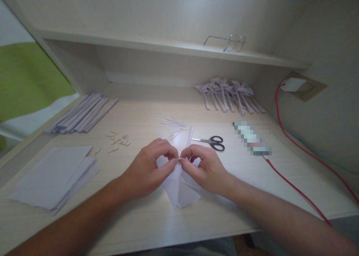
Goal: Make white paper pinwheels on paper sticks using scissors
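Note:
My left hand and my right hand meet at the middle of the desk, thumbs and forefingers pinched. Between their fingertips is a small white twisted piece, too small to make out fully. Directly under it lies a folded white paper pinwheel, partly covered by both hands. A rolled paper stick shows just beyond my right fingers. Black-handled scissors lie open-bladed or nearly shut behind my right hand; I cannot tell which. Thin paper strips are scattered beyond my hands.
At left are stacked paper sheets, small twisted pale bits and rolled paper sticks. Several paper pinwheels lie at the back right. A phone with a red cable lies to the right. Glasses rest on the shelf.

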`<state>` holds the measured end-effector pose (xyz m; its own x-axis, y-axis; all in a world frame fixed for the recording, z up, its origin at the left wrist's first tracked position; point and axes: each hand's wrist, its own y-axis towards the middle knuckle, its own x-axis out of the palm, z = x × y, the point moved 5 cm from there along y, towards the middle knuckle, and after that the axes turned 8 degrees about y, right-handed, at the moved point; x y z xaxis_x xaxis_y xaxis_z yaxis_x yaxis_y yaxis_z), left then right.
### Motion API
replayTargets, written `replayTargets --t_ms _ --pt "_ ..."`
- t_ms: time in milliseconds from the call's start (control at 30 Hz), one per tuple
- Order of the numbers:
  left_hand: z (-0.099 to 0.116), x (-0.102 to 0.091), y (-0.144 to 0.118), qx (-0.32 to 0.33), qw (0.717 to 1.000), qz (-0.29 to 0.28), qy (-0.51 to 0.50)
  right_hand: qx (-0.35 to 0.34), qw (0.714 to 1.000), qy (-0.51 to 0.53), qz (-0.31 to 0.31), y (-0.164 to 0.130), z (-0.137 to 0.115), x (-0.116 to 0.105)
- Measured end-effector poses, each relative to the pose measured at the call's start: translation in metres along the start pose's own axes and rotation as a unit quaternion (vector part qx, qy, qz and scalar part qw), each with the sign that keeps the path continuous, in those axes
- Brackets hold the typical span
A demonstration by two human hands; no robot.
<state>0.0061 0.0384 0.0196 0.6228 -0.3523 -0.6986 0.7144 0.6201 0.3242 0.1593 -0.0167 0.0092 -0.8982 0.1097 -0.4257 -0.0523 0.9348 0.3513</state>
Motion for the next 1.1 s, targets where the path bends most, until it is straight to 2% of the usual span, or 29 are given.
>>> replayTargets --t_ms 200,333,433,567,733,1000,1100 --pt "-0.0012 0.0002 0.0012 -0.012 0.999 -0.03 -0.001 -0.004 1.0 -0.029 0.009 -0.0015 0.0033 0.0013" --pt "-0.006 0.0033 0.0013 -0.044 0.997 -0.048 -0.037 -0.024 0.999 -0.031 0.015 -0.0023 0.0009 0.0005" --pt "-0.0071 0.0042 0.001 -0.06 0.995 -0.057 -0.057 -0.013 1.0 -0.017 0.017 -0.0022 -0.0003 -0.0004" --pt "-0.0032 0.0011 0.0005 -0.039 0.998 -0.038 -0.037 0.031 0.999 0.003 0.015 -0.0011 0.0017 -0.0012" --pt "0.0 -0.0007 0.0004 -0.011 1.0 -0.012 -0.018 0.039 0.999 0.017 0.018 -0.0004 0.0018 -0.0029" --pt "-0.0043 -0.0009 0.0025 -0.052 0.997 -0.002 -0.048 0.039 0.999 0.023 0.016 0.0 -0.0002 -0.0046" --pt "-0.0027 -0.0009 0.0027 -0.047 0.997 0.0 -0.054 0.031 0.999 0.032 0.016 0.0005 0.0006 -0.0036"
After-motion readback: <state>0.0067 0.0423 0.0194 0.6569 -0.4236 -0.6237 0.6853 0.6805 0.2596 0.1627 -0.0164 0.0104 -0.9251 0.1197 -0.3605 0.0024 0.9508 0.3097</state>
